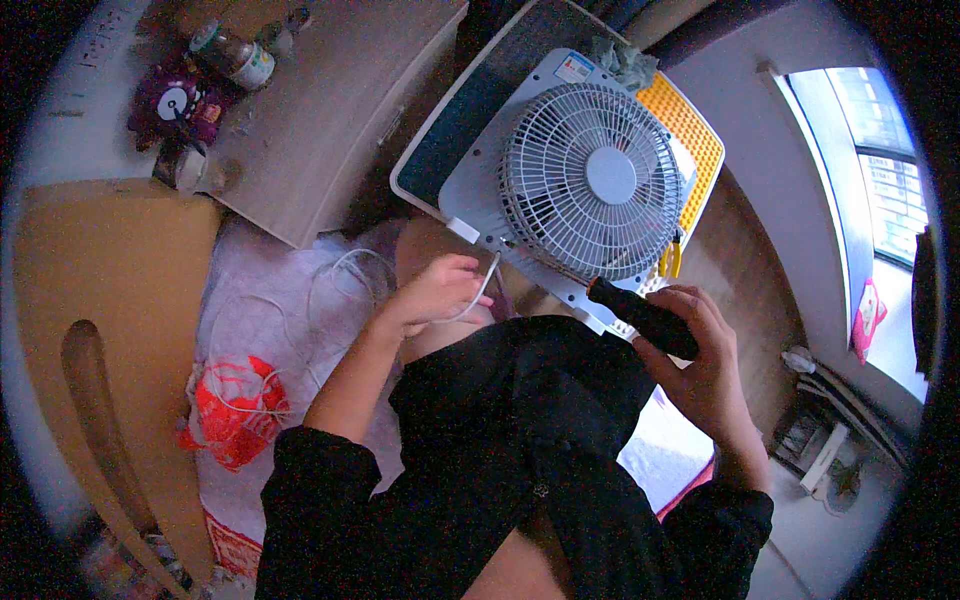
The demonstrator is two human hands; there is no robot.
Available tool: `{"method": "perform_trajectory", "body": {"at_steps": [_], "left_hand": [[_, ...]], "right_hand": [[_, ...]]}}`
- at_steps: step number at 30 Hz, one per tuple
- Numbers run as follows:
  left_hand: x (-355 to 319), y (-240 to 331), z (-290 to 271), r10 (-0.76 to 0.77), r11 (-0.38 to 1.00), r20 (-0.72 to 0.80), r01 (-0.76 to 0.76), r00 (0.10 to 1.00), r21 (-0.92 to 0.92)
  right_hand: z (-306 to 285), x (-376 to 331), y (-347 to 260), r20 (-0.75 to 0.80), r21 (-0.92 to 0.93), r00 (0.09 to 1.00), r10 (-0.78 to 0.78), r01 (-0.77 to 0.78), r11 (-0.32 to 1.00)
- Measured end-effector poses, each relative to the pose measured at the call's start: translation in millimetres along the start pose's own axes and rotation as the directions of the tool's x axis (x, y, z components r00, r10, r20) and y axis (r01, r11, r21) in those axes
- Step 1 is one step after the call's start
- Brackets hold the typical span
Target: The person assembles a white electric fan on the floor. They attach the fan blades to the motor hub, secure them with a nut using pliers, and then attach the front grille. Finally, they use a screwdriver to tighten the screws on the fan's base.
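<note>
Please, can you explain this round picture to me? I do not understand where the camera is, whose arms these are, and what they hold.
The camera is worn on a person's head and looks down, so the picture bends at its rim. The two arms rising from the lower edge are that person's own. The left hand holds a thin white cord. The right hand grips a tool with a black handle, probably a screwdriver; its tip is hidden. Before them lies a white square box fan with a round wire grille, resting on a yellow perforated plastic tray. On the left lie a red and white plastic bag and a pale wooden cabinet.
</note>
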State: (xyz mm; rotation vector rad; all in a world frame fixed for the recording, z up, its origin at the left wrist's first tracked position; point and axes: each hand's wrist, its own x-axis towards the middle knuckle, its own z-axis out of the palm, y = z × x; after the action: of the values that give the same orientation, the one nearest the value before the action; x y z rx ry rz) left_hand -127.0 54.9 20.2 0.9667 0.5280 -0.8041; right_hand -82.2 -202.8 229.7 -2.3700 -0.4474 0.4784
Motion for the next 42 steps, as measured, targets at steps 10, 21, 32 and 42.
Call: {"method": "perform_trajectory", "body": {"at_steps": [10, 21, 32, 42], "left_hand": [[57, -41, 20, 0.143, 0.866, -0.151, -0.198, 0.978, -0.46], [70, -82, 0, 0.429, 0.896, -0.115, -0.407, 0.896, 0.178], [40, 13, 14, 0.043, 0.991, -0.14, -0.024, 0.989, 0.131], [54, 14, 2, -0.038, 0.963, -0.177, 0.084, 0.983, 0.255]], "right_hand": [[3, 33, -3, 0.161, -0.123, 0.987, -0.027, 0.047, 0.991], [9, 21, 14, 0.042, 0.026, 0.997, 0.071, -0.072, 0.997], [-5, -79, 57, -0.183, 0.558, 0.875, 0.447, -0.282, 0.78], [5, -176, 108, -0.429, 0.804, 0.668, 0.608, -0.024, 0.594]]}}
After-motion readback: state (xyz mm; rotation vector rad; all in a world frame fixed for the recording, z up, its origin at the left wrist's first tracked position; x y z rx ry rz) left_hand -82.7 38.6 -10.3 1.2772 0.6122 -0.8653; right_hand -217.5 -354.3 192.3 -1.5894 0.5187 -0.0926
